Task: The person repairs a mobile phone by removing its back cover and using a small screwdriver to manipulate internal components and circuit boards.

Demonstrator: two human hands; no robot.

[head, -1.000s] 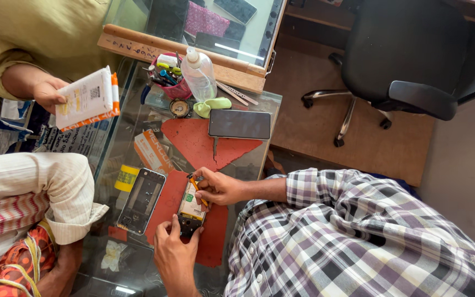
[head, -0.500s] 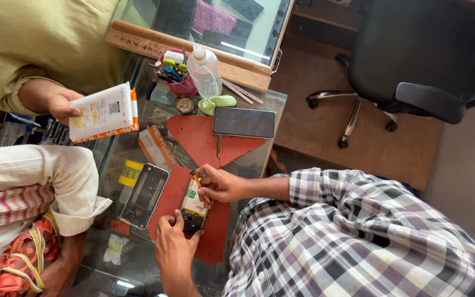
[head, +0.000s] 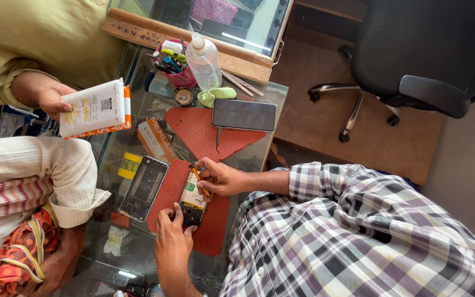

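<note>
- Our right hand (head: pixel 222 179) was pinched shut on a screwdriver (head: pixel 198 176) with an orange handle, its tip down on the open phone (head: pixel 193 199).
- Our left hand (head: pixel 171 242) gripped the phone's near end, with fingers on both edges and the thumb alongside.
- The open phone lay back-up on the red mat (head: pixel 199 129), just beside our right hand, with a pale battery showing inside.
- A second phone (head: pixel 144 188), dark and also opened, lay tilted just left of it, half on the mat and half on the glass table (head: pixel 270 93).
- A third phone (head: pixel 244 114), screen dark, lay at the mat's far edge, well apart from our hands.
- A yellow tape roll (head: pixel 129 164) sat beside the second phone.
- At the far side stood a spray bottle (head: pixel 204 60) next to a pink cup (head: pixel 181 77) of tools.
- Another person's hand (head: pixel 50 99) held a white-and-orange packet (head: pixel 94 107) over the table's left edge.
- A black chair (head: pixel 413 55) stood on the floor to the right.
</note>
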